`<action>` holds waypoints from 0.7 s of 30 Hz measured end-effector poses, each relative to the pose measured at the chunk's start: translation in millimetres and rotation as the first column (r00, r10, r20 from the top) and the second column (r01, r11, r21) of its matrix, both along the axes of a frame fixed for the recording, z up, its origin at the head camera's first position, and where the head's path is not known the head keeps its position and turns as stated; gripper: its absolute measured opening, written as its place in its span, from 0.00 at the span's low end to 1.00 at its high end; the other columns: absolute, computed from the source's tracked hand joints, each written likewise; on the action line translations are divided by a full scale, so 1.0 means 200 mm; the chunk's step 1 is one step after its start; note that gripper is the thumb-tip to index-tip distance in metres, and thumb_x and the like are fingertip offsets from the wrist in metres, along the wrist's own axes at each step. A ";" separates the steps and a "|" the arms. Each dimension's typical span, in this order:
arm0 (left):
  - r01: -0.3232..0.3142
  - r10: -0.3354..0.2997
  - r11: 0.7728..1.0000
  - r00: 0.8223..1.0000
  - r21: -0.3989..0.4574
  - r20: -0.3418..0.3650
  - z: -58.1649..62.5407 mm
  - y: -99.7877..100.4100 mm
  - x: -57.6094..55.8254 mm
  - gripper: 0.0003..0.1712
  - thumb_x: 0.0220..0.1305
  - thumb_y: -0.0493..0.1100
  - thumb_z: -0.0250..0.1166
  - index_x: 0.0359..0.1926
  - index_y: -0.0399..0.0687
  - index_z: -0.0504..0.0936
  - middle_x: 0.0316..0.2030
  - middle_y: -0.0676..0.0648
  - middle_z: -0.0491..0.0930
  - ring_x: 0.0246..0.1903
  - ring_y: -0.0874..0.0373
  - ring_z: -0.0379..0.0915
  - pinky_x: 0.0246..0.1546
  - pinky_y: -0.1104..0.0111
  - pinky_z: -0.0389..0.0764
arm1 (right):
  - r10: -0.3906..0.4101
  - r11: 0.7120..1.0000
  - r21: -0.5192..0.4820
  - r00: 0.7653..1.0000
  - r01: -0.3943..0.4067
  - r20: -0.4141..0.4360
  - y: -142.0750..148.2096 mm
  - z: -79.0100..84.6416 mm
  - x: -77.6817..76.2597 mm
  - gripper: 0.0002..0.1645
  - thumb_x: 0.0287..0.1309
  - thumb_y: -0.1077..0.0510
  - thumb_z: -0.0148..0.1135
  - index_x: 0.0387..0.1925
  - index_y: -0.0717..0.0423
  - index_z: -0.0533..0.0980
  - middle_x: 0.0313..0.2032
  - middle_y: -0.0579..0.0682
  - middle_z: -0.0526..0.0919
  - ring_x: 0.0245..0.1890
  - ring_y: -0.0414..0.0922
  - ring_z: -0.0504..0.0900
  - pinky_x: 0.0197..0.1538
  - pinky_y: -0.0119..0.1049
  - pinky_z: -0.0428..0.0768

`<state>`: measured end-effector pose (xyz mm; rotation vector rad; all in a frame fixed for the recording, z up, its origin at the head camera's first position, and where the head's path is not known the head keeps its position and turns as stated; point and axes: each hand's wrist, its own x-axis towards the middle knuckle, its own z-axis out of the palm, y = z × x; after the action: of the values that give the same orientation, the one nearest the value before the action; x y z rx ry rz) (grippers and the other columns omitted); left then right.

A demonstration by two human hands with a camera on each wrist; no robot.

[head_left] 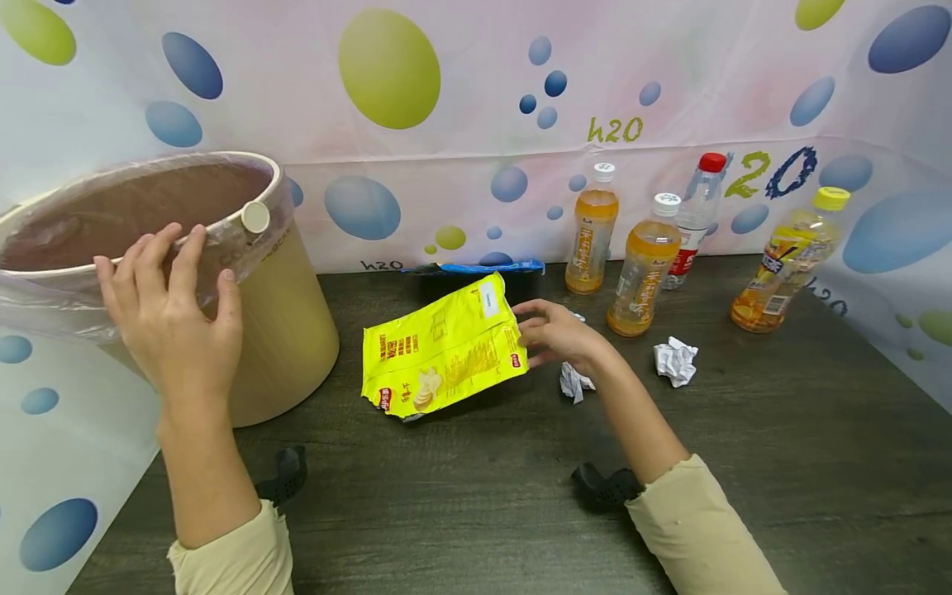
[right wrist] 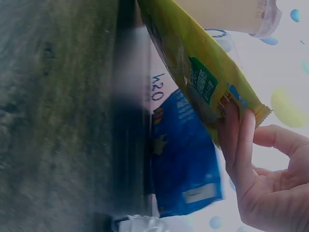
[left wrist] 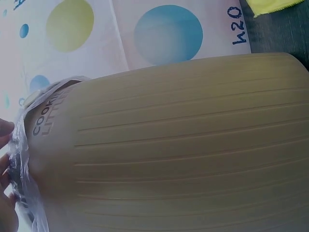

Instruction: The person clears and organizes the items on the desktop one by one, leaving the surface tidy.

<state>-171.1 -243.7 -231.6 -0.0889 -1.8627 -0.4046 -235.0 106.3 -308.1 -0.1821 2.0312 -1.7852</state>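
My right hand (head_left: pixel 561 335) pinches the right edge of a bright yellow chip bag (head_left: pixel 446 351), thumb on one side and fingers on the other. In the right wrist view the chip bag slants upward from the hand. My left hand (head_left: pixel 174 318) rests spread at the near rim of a beige trash bin (head_left: pixel 286 330), fingertips on the edge and thumb lower on the outside. A clear plastic liner (left wrist: pixel 21 179) folds over that rim beside the fingers. Behind the yellow bag lies a blue snack bag (right wrist: pixel 186 159), mostly hidden in the head view.
Two orange-labelled bottles with white caps (head_left: pixel 591 240) (head_left: pixel 645 268) stand at the back right, a red-capped bottle (head_left: pixel 692 219) behind them. A yellow-capped bottle (head_left: pixel 788 260) is farther right. Crumpled paper balls (head_left: pixel 675 362) (head_left: pixel 574 383) lie on the dark table (head_left: pixel 446 512).
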 end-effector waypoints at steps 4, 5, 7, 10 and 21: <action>-0.011 0.011 1.000 1.000 -0.015 0.008 -0.01 -0.01 0.00 0.21 0.58 0.40 0.57 0.51 0.36 0.77 0.52 0.39 0.73 0.58 0.48 0.60 0.64 0.58 0.39 | 0.000 1.000 -0.017 1.000 0.000 -0.013 0.02 0.03 0.02 0.32 0.57 0.69 0.51 0.63 0.61 0.57 0.53 0.64 0.71 0.39 0.52 0.80 0.37 0.43 0.80; -0.013 0.013 1.000 1.000 -0.018 0.009 -0.01 -0.01 0.00 0.20 0.58 0.39 0.57 0.52 0.37 0.77 0.52 0.39 0.73 0.58 0.48 0.59 0.64 0.58 0.39 | -0.002 1.000 -0.018 1.000 0.001 -0.019 0.03 0.04 0.02 0.32 0.57 0.69 0.51 0.63 0.60 0.57 0.54 0.64 0.70 0.39 0.52 0.79 0.37 0.42 0.80; -0.016 0.016 1.000 1.000 -0.022 0.007 -0.01 -0.01 0.00 0.20 0.58 0.38 0.57 0.52 0.37 0.77 0.50 0.39 0.73 0.58 0.48 0.60 0.64 0.58 0.40 | -0.009 1.000 -0.020 1.000 0.009 -0.024 0.04 0.05 0.02 0.32 0.57 0.69 0.51 0.64 0.59 0.57 0.54 0.63 0.70 0.40 0.52 0.79 0.37 0.42 0.80; -0.022 0.022 0.999 1.000 -0.024 0.008 -0.01 -0.01 -0.01 0.20 0.56 0.34 0.59 0.52 0.37 0.77 0.50 0.39 0.74 0.57 0.48 0.60 0.64 0.58 0.40 | -0.021 1.000 -0.023 0.999 0.020 -0.036 0.05 0.06 0.02 0.32 0.58 0.69 0.52 0.64 0.58 0.57 0.54 0.62 0.70 0.40 0.52 0.79 0.36 0.40 0.80; -0.011 0.012 1.000 1.000 -0.026 0.005 -0.01 -0.01 -0.01 0.23 0.51 0.28 0.62 0.51 0.37 0.78 0.48 0.37 0.74 0.56 0.47 0.61 0.64 0.58 0.37 | -0.079 0.994 -0.076 0.996 0.075 -0.043 0.11 0.07 0.00 0.34 0.58 0.70 0.50 0.66 0.55 0.55 0.53 0.62 0.70 0.40 0.51 0.78 0.34 0.37 0.79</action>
<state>-174.0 -246.2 -233.6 -0.0948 -1.8727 -0.3730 -234.5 127.9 -294.1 -0.1709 2.0298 -1.9223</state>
